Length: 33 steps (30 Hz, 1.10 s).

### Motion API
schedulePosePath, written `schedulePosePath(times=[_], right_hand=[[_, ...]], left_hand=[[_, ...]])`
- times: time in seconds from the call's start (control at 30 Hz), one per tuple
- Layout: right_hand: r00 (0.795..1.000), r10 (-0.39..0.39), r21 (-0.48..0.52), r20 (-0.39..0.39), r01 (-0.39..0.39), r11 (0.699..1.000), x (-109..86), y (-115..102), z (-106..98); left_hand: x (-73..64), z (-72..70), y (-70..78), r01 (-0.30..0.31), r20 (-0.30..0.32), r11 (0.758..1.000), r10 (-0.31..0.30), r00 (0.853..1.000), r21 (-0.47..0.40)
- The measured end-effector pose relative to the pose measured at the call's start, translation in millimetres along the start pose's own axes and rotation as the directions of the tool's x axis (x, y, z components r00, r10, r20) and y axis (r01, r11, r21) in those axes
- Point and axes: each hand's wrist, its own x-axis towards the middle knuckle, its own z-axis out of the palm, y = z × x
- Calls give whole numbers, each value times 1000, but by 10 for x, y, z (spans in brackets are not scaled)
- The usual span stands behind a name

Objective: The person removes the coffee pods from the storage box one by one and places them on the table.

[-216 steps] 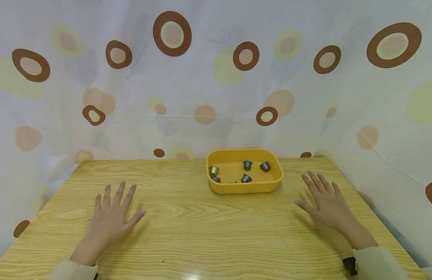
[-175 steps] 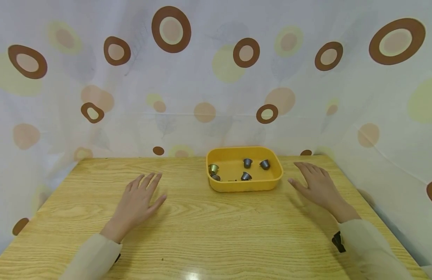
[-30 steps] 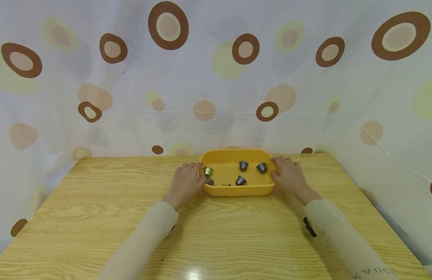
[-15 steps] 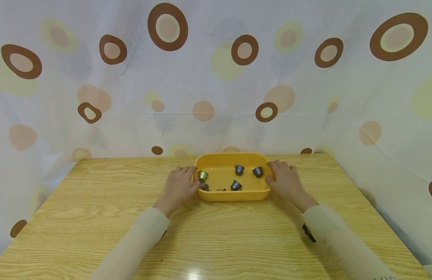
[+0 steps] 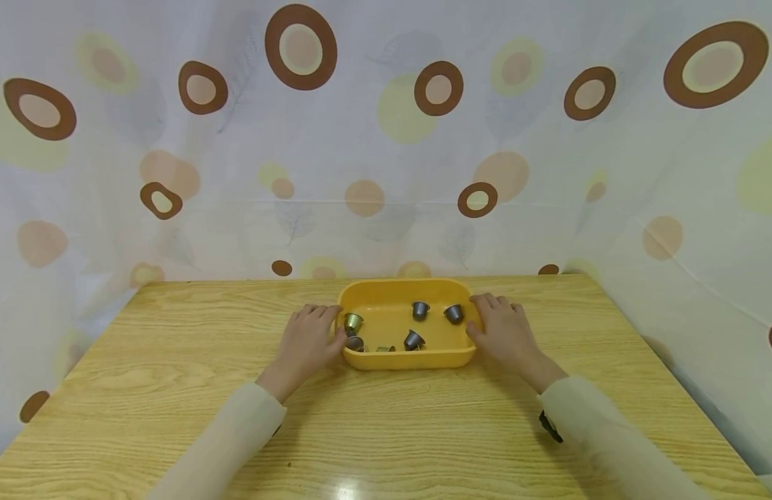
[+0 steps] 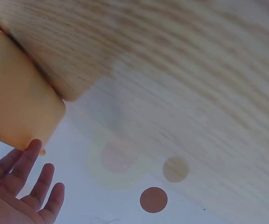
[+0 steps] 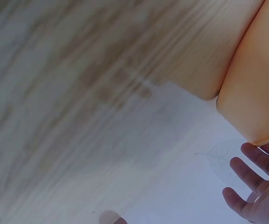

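Note:
A yellow plastic tray [image 5: 411, 360] stands on the wooden table near its back edge. My left hand [image 5: 304, 344] holds the tray's left end by the rim, and my right hand [image 5: 507, 337] grips the right end. Inside lie several coffee capsules: a gold-green one [image 5: 353, 322] at the left, dark grey ones such as this capsule [image 5: 420, 310] towards the back, and a pale one partly hidden by the front wall. In the left wrist view, fingertips [image 6: 34, 145] touch the tray's rim; the right wrist view has the right hand [image 7: 262, 186] at the other end's rim.
The wood-grain table [image 5: 386, 430] spreads in front of the tray and to both sides. Behind it hangs a white patterned cloth [image 5: 367, 153] with brown rings, which also closes off the left and right sides.
Earlier both hands were spread apart above the table; they came in to the tray's ends. Over the last second the tray and its capsules have slid left and nearer, with both hands on it.

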Motion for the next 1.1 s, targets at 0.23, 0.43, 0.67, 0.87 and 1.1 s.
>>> schedulePosePath(times=[0.23,0.43,0.67,0.87,1.1], right_hand=[[1000,-16,-3,-20,15,1000,-41,-66,20],[999,-28,-22,-33,27,999,-70,-135,12],[999,-29,-29,-30,29,999,-115,-237,1],[999,-31,-35,-38,30,999,-163,-312,5],[998,-39,-39,-55,36,999,-211,-393,3]], left_hand=[[-88,-36,-26,-11,-29,1000,12,1000,5],[-158,-82,-43,-11,-30,1000,12,999,13],[-253,-127,-77,-5,-33,1000,6,999,11],[-333,-171,-94,-8,-36,1000,9,999,15],[-409,-224,-126,-16,-44,1000,17,999,16]])
